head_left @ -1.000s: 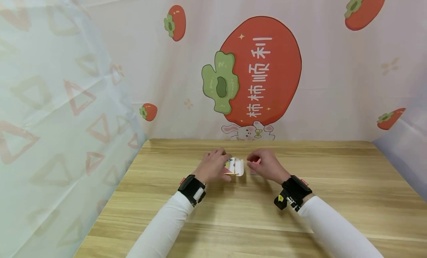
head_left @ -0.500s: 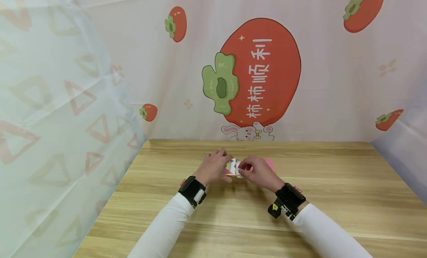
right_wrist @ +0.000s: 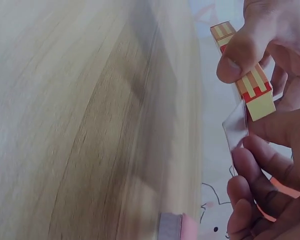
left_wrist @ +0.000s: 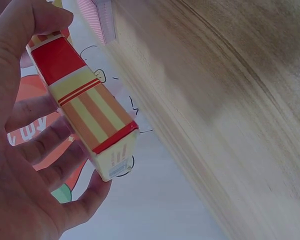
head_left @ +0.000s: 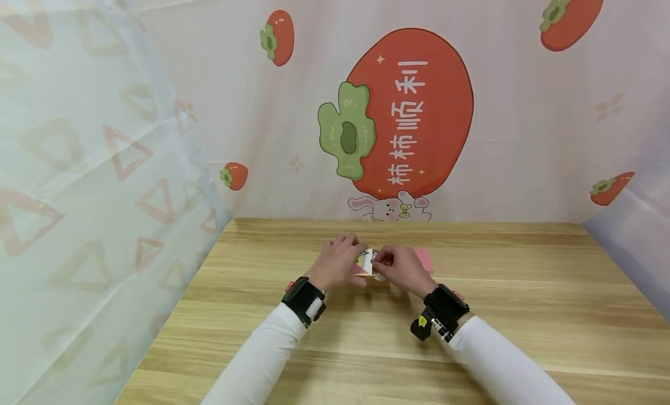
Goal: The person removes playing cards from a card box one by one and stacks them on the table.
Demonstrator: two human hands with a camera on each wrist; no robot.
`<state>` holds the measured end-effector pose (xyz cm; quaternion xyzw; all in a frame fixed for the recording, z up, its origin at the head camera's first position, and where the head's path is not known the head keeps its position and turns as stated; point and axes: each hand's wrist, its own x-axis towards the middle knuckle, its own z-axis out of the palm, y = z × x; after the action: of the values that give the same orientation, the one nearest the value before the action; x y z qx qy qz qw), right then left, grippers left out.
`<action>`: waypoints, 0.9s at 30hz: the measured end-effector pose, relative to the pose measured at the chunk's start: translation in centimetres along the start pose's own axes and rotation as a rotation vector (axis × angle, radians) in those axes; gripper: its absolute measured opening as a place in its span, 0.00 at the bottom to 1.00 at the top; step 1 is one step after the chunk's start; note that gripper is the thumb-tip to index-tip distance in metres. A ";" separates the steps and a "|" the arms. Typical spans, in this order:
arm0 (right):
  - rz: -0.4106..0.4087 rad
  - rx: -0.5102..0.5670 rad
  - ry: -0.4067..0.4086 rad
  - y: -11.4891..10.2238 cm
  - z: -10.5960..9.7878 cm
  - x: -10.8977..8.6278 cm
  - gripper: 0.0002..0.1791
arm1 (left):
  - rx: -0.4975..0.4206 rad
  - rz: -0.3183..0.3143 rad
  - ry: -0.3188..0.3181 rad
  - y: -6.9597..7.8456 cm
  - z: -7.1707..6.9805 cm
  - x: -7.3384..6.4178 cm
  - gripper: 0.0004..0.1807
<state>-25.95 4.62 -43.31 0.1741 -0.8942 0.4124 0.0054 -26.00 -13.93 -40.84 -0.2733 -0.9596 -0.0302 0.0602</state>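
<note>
My left hand point(head_left: 337, 262) grips a small playing-card box point(head_left: 364, 262) by its sides, thumb on one edge and fingers on the other. Red, cream and orange stripes run along the narrow side of the box point(left_wrist: 85, 95) in the left wrist view. At the box's right end, my right hand point(head_left: 403, 268) pinches a white flap point(right_wrist: 236, 127) that sticks out from it. A pink-backed deck of cards point(head_left: 424, 259) lies on the table behind the right hand, partly covered by it in the head view.
The wooden table point(head_left: 366, 352) runs up to a light cloth backdrop point(head_left: 502, 102) printed with red persimmons. Another cloth point(head_left: 104, 219) hangs along the left side. Black camera straps point(head_left: 446, 308) sit on both wrists.
My right hand has moved left from the pink deck to the box's flap, leaving the deck showing on its right. The left hand keeps holding the box almost in place.
</note>
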 end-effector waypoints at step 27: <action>0.109 0.167 0.028 0.4 -0.4 0.1 0.16 | -0.033 -0.014 0.009 0.0 0.0 -0.1 0.41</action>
<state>-26.25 5.13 -43.30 0.1192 -0.8646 0.4878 -0.0190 -25.93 -14.03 -40.83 -0.2675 -0.9605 -0.0476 0.0598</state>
